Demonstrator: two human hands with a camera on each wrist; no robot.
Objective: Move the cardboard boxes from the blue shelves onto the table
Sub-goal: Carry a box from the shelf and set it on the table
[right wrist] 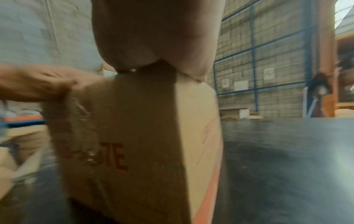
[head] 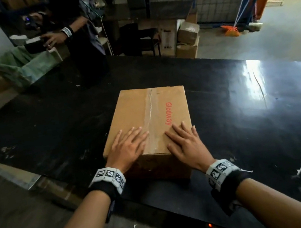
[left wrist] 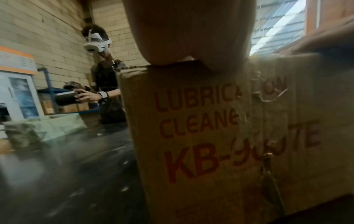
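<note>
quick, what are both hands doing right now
Left hand: open, fingers straight, resting flat on top of the cardboard box.
Right hand: open, fingers straight, flat on the same box top.
Neither grips it.

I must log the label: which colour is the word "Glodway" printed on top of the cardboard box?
Red, on the brown cardboard box; the head view shows it best.

We hold both forearms extended; left hand [head: 129, 146] and right hand [head: 187, 143] lie flat, fingers straight, palms down.
</note>
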